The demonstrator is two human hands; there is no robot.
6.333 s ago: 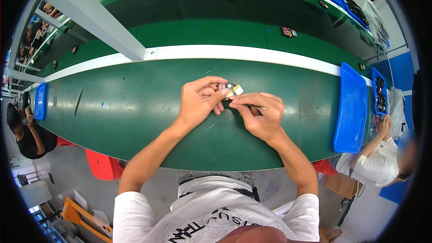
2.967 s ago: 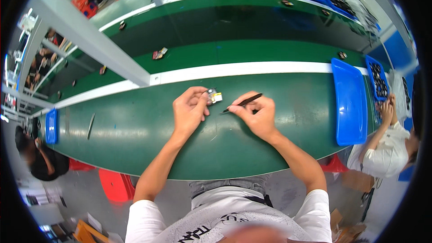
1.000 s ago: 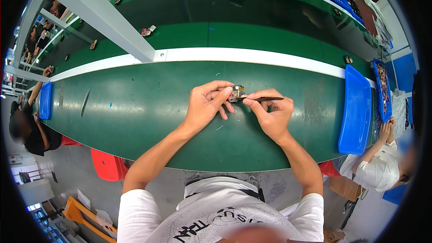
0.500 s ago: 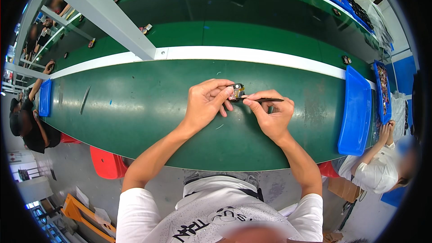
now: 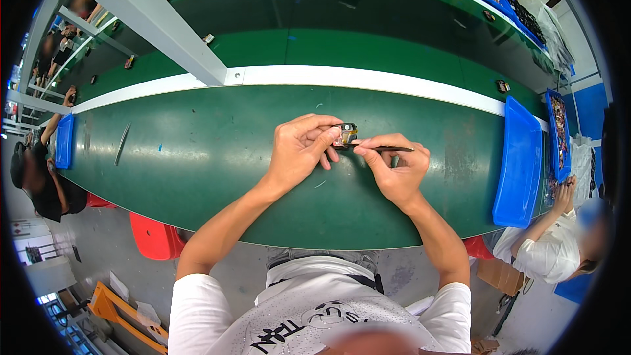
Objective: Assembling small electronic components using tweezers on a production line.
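Pinching — left hand (image 5: pixel 297 149), right hand (image 5: pixel 399 171), angled inward

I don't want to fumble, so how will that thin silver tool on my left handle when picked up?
The thin silver tool has a metallic sheen, so it is probably stiff. Being slender, it is likely light. Lying on the shiny green table, it may slide when pushed.
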